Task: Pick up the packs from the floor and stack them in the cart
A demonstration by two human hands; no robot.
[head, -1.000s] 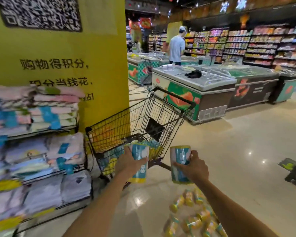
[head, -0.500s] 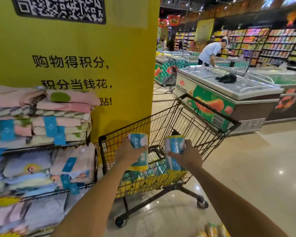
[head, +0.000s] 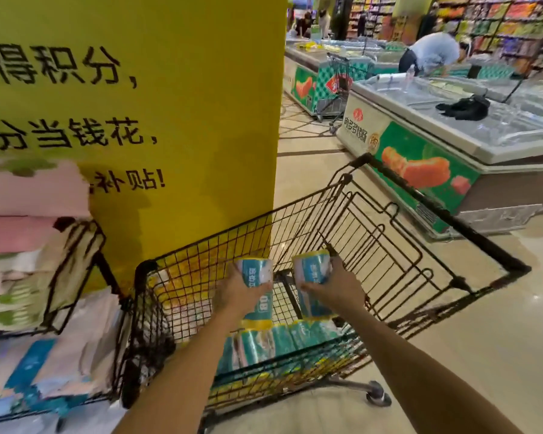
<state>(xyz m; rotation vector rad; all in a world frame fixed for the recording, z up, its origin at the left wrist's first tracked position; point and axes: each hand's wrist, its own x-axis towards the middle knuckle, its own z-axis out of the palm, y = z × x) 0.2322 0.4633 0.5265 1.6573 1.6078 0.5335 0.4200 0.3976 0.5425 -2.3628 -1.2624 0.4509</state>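
Note:
A black wire shopping cart [head: 398, 258] stands in front of me beside a yellow pillar. My left hand [head: 237, 296] grips a teal, white and yellow pack [head: 255, 272] over the cart basket. My right hand [head: 336, 288] grips a second, matching pack [head: 312, 267] just to the right of the first. Both packs are held upright inside the basket's rim. Several similar packs [head: 273, 339] lie side by side on the cart's bottom under my hands. The floor packs are out of view.
A yellow pillar [head: 176, 120] with black print rises behind the cart. A wire rack of folded textiles [head: 38, 277] stands at the left. Chest freezers [head: 452, 142] line the right, and a person [head: 433, 53] bends over one farther back. Shiny tiled floor [head: 499, 355] lies at the right.
I have stepped closer to the cart and both hands have carried their packs forward and down into the basket. The packs on the floor have dropped out of view.

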